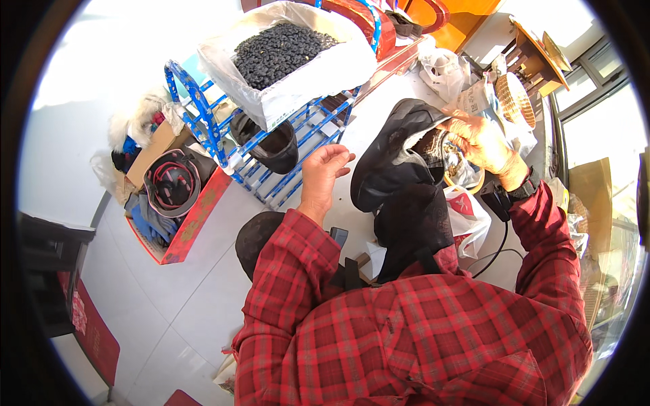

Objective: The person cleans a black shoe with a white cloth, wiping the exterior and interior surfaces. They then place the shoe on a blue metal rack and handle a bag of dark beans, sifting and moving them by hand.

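My right hand [482, 139] grips the opening of a black shoe [381, 157] with a pale, fleecy lining. The shoe is held above my dark-trousered knee, its toe pointing to the lower left. My left hand [325, 175] is raised left of the shoe, apart from it, with nothing in it and the fingers loosely bent. Beyond that hand, another black shoe [279, 155] rests on a blue patterned metal rack [208, 129]. On top of the rack stands a white-lined box [315, 81] full of black beans or seeds [284, 53].
On the left, a red carton [195, 218] holds a helmet [172, 182] and blue-grey gloves [147, 218]. Plastic bags [442, 76] and a woven basket [513, 99] stand at the far right. A white-and-red bag [467, 218] and a black cable [500, 251] are beside my right leg.
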Tool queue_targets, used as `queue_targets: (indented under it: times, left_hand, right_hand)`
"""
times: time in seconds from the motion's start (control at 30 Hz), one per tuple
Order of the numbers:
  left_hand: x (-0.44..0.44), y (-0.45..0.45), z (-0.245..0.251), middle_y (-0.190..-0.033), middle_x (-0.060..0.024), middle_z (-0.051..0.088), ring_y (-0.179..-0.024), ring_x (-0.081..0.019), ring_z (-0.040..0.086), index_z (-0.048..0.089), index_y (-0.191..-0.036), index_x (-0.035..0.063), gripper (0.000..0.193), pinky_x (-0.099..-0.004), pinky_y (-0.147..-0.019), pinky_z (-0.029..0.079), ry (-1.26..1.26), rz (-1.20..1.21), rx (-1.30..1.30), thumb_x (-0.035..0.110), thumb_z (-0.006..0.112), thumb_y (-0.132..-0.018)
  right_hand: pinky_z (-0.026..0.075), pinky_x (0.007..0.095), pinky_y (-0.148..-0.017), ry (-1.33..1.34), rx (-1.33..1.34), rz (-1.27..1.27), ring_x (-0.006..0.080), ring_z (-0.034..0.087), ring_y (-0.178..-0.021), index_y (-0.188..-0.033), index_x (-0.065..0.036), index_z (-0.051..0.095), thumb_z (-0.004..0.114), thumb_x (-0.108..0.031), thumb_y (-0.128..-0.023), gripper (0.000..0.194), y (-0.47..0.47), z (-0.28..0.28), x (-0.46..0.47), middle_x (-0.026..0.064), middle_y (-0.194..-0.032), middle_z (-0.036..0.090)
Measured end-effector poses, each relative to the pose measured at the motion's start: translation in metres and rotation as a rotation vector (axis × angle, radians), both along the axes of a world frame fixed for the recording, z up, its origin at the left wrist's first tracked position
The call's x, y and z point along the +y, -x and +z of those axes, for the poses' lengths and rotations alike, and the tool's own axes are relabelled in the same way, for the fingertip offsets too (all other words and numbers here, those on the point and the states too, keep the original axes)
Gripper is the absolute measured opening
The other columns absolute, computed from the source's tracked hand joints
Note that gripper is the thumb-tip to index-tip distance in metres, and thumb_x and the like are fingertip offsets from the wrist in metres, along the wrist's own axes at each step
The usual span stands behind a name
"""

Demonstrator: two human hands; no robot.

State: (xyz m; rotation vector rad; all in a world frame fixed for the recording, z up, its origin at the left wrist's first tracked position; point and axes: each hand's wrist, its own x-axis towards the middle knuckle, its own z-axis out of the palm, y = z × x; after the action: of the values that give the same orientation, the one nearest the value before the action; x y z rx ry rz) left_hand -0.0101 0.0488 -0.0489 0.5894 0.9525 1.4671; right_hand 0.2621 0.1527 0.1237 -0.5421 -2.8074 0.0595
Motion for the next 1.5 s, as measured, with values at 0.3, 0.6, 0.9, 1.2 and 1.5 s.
queue_targets:
  times: [0.3, 0.6, 0.9, 1.2, 1.5]
  left_hand:
    - [-0.016, -0.007, 0.020, -0.098, -0.0134, 0.071, -0.079, -0.0206, 0.071, 0.063, -0.114, -0.0023, 0.058, -0.0361, -0.064, 0.060, -0.072, -0.548, -0.453, 0.052, 0.051, -0.099]
    - [-0.010, -0.001, 0.001, -0.096, -0.0089, 0.071, -0.079, -0.0148, 0.068, 0.065, -0.112, -0.0025, 0.043, -0.0304, -0.070, 0.057, -0.083, -0.387, -0.335, 0.034, 0.067, -0.091]
    - [-0.017, -0.002, 0.012, -0.104, -0.0054, 0.069, -0.090, -0.0114, 0.064, 0.062, -0.122, -0.0046, 0.048, -0.0253, -0.083, 0.051, -0.121, -0.311, -0.185, 0.024, 0.072, -0.085]
    - [-0.021, 0.000, 0.019, -0.116, -0.0077, 0.065, -0.104, -0.0136, 0.060, 0.055, -0.133, -0.0044, 0.064, -0.0270, -0.096, 0.044, -0.135, -0.273, -0.064, 0.017, 0.077, -0.077]
    - [-0.016, -0.001, 0.014, -0.117, -0.0082, 0.063, -0.105, -0.0152, 0.060, 0.054, -0.135, -0.0045, 0.070, -0.0276, -0.098, 0.043, -0.208, -0.186, 0.074, 0.018, 0.078, -0.073]
  right_hand:
    - [0.051, 0.0290, -0.082, 0.432, 0.378, -0.384, 0.0194, 0.067, -0.089, -0.113, 0.000, 0.067, 0.064, -0.004, -0.093, 0.021, -0.019, -0.038, -0.013, 0.0124, -0.100, 0.071]
    - [0.045, 0.0337, -0.099, 0.488, 0.373, -0.252, 0.0274, 0.059, -0.117, -0.102, 0.000, 0.069, 0.049, 0.014, -0.077, 0.035, -0.021, -0.030, -0.021, 0.0193, -0.125, 0.063]
    - [0.049, 0.0336, -0.094, 0.498, 0.401, -0.433, 0.0216, 0.061, -0.107, -0.146, -0.005, 0.041, 0.066, 0.003, -0.084, 0.067, -0.007, -0.022, -0.027, 0.0191, -0.126, 0.061]
    - [0.041, 0.0358, -0.109, 0.194, 0.083, -0.394, 0.0373, 0.051, -0.131, -0.144, 0.003, 0.043, 0.054, 0.015, -0.061, 0.084, 0.008, -0.032, -0.017, 0.0271, -0.138, 0.053]
    - [0.044, 0.0349, -0.104, 0.268, 0.380, -0.253, 0.0354, 0.059, -0.122, -0.140, 0.003, 0.048, 0.069, -0.001, -0.072, 0.071, 0.003, -0.044, -0.017, 0.0258, -0.127, 0.061]
